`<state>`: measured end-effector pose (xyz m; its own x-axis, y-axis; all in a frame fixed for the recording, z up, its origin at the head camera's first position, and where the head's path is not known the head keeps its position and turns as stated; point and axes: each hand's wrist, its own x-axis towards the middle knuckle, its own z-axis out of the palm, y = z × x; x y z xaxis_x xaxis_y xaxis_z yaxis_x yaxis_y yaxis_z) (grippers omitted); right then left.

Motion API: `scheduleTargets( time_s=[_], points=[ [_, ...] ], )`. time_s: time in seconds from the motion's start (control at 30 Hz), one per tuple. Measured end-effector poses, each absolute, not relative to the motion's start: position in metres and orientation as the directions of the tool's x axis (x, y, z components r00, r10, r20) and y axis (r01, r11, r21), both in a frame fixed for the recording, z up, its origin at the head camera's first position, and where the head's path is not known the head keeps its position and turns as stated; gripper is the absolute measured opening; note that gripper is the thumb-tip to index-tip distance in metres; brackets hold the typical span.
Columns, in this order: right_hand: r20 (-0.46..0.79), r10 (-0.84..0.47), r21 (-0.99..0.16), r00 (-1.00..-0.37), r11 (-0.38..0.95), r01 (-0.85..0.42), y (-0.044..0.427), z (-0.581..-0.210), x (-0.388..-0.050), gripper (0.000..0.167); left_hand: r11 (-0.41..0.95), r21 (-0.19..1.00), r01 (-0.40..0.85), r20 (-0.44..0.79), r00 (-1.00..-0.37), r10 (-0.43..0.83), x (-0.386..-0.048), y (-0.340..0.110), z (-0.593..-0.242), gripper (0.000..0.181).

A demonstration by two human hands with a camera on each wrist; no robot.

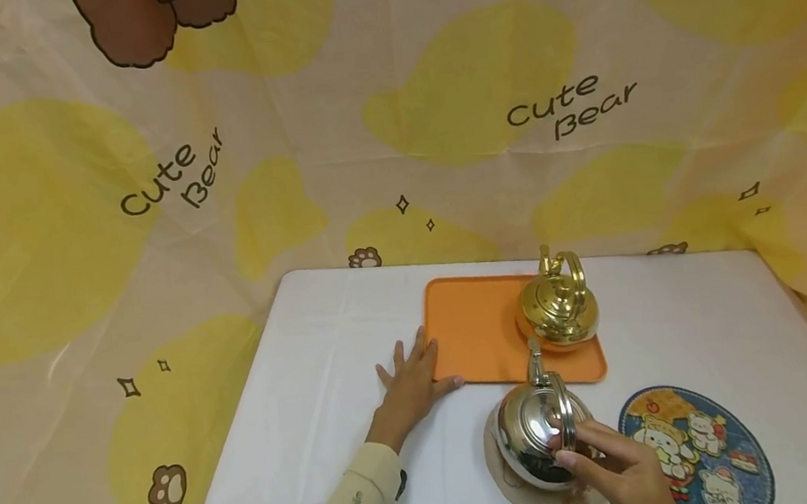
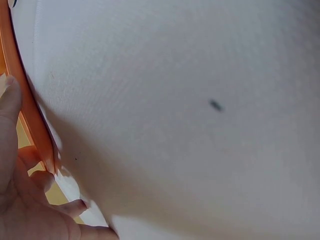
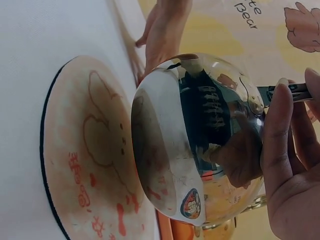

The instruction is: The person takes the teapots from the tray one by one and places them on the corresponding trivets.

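A silver teapot [image 1: 535,437] is held by its handle in my right hand [image 1: 622,469], above a round beige mat [image 1: 528,501]; in the right wrist view the pot [image 3: 200,140] is tilted over the mat [image 3: 95,145], fingers and thumb pinching the handle. My left hand [image 1: 409,390], fingers spread, touches the left edge of an orange tray [image 1: 470,332]. The left wrist view shows that hand [image 2: 30,205] against the tray's rim [image 2: 30,110]. On the tray's right part stands a gold teapot [image 1: 558,313].
A round blue mat [image 1: 700,451] with cartoon animals lies on the white table [image 1: 337,327] to the right. Behind the table hangs a yellow-patterned cloth [image 1: 328,127].
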<state>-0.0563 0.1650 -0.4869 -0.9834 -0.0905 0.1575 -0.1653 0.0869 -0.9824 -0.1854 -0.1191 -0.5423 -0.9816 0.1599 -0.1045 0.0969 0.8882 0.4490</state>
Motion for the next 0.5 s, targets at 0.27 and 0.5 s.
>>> scheduleTargets(
  time_s=[0.27,0.5],
  points=[
    [0.302,-0.201,-0.953,-0.932,-0.087,-0.290,0.172,-0.500,-0.055,0.033,0.889,0.446,0.104,-0.095,-0.982,0.162,-0.185,-0.118,-0.543,0.088],
    [0.308,-0.187,-0.951,-0.933,-0.084,-0.297,0.172,-0.506,-0.053,0.030,0.893,0.439,0.095,-0.103,-0.983,0.155,-0.185,-0.118,-0.544,0.089]
  ],
)
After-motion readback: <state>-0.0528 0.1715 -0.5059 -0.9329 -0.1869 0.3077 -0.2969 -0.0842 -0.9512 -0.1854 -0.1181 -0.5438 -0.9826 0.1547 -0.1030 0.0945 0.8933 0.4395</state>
